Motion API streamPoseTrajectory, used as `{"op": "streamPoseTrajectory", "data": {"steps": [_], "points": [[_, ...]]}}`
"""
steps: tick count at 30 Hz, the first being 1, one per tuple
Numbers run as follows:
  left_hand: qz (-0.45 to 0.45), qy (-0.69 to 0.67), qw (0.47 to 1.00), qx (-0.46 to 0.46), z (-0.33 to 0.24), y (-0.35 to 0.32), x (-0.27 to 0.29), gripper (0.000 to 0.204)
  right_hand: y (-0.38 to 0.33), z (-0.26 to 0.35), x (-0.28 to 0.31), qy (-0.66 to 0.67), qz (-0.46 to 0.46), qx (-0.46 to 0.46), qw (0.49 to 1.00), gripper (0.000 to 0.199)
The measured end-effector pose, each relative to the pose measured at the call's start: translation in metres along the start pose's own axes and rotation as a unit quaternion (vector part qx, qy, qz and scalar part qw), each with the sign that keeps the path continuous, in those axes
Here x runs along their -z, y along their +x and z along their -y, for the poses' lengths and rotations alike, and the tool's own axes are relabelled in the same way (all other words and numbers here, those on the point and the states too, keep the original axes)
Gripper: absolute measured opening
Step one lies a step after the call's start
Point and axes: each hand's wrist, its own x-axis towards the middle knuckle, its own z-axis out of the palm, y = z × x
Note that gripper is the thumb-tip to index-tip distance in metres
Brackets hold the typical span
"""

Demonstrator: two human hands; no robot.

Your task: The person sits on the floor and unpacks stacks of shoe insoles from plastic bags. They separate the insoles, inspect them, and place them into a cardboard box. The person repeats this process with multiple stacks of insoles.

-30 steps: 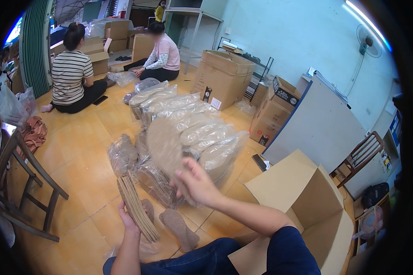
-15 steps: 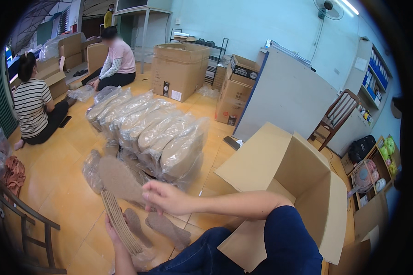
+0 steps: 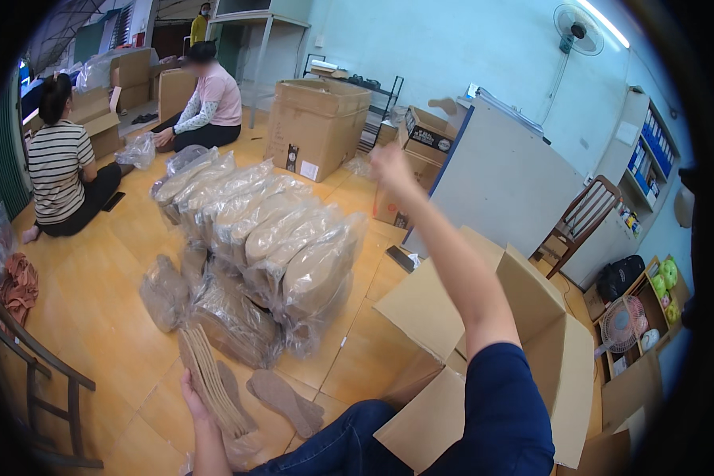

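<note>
My left hand (image 3: 193,399) is closed around a stack of brown insoles (image 3: 208,377), held on edge low in front of me. Stretched far forward, my right hand (image 3: 393,168) is blurred, so its fingers cannot be made out. Beyond it, a single insole (image 3: 444,105) shows above the far open carton (image 3: 420,147), apart from my hand. Loose insoles (image 3: 285,401) lie on the floor beside the stack. Clear plastic bags of insoles (image 3: 250,230) stand in a row ahead, with more bagged ones (image 3: 234,317) lying nearer.
A large open cardboard box (image 3: 531,325) stands at my right. Farther back are a big carton (image 3: 317,127) and a grey panel (image 3: 484,174). Two people (image 3: 59,163) sit on the floor at the left; another stands behind. A dark wooden frame (image 3: 36,381) is at lower left.
My right hand has swung from beside the stack forward to the far carton. The insole it held is now away from it, above that carton. My left hand still holds the stack.
</note>
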Motion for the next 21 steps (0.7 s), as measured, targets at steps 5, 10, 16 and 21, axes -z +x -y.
{"op": "streamPoseTrajectory", "data": {"steps": [5, 10, 16, 21], "points": [[-0.141, -0.07, 0.987, -0.041, -0.01, 0.0, 0.001, 0.05, -0.159, -0.045, -0.089, -0.106, 0.274, -0.013, 0.956, 0.039], [-0.135, -0.223, 0.961, -0.092, -0.036, -0.005, 0.008, 0.054, -0.199, 0.001, -0.131, -0.125, 0.236, 0.136, 0.954, 0.026], [0.155, -0.258, 0.951, -0.077, -0.054, -0.014, -0.02, 0.055, -0.284, -0.098, -0.186, -0.338, 0.524, 0.184, 0.76, 0.022], [0.196, -0.284, 0.93, -0.125, -0.098, -0.026, -0.033, 0.058, -0.313, -0.26, -0.18, -0.629, 0.631, -0.031, 0.454, 0.035]]}}
